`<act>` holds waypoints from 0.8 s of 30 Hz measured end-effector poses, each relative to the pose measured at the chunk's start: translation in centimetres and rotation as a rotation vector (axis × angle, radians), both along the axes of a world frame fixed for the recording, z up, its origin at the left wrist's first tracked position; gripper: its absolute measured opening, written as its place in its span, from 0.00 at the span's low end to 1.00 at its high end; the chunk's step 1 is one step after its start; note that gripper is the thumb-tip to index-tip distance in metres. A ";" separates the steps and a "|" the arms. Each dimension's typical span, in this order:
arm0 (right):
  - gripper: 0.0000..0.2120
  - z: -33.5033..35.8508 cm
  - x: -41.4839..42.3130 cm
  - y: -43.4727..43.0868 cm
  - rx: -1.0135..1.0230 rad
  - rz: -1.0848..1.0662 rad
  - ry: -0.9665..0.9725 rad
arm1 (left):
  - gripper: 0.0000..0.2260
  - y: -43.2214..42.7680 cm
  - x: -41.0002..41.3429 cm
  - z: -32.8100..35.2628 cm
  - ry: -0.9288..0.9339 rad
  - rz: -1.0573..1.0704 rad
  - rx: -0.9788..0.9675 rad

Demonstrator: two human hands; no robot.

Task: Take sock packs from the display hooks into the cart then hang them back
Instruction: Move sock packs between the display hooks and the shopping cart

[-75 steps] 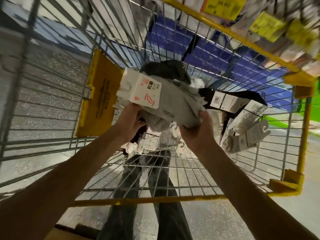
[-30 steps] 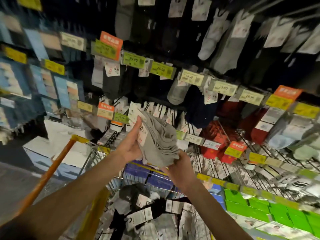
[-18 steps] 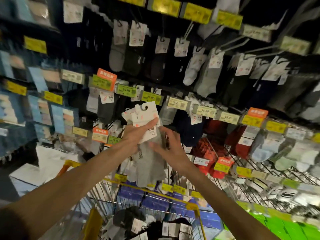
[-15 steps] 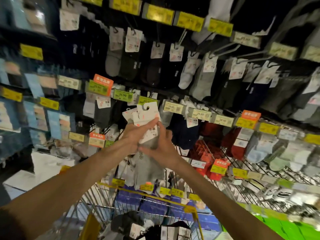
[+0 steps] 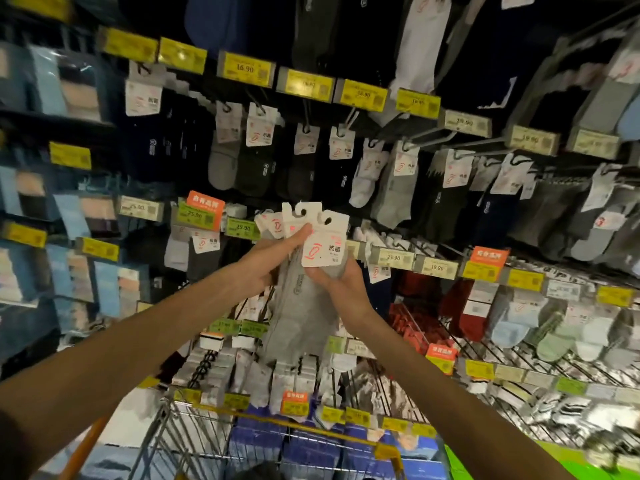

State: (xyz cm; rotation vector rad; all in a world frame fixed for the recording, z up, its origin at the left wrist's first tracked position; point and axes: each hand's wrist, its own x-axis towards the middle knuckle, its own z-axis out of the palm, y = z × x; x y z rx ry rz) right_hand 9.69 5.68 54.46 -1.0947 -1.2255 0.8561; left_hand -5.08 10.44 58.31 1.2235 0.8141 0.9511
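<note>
Grey sock packs [image 5: 302, 317] held up in front of display hooks [image 5: 427, 141], above cart [image 5: 313, 428]. Left hand [image 5: 264, 265] gripping the bunch, thumb laid across white header cards [image 5: 323, 244]. Right hand [image 5: 343, 286] pinching the front card from below. Yellow price tags [image 5: 244, 68] along the rails.

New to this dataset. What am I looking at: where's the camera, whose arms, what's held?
No robot. One wide-angle camera sits on a person's head, looking forward and down, so both bare arms are the wearer's. The left hand and right hand together hold grey sock packs with white card headers, raised in front of a shop wall of hanging socks with yellow price tags. Below is a wire cart with a yellow rim. The packs are not on a display hook yet.
</note>
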 end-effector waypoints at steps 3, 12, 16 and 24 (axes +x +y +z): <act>0.21 1.9 0.7 0.2 -0.005 0.033 0.121 | 0.21 0.9 -0.6 0.5 0.014 -0.007 -0.020; 0.25 5.4 2.5 0.8 -0.036 0.043 0.279 | 0.14 3.3 -0.7 3.2 -0.040 0.047 0.055; 0.24 5.4 3.8 1.2 -0.070 -0.008 0.365 | 0.11 4.0 0.2 3.7 -0.033 0.086 0.069; 0.23 5.5 5.3 -0.4 -0.094 -0.036 0.347 | 0.13 4.3 4.5 2.7 -0.032 0.043 -0.009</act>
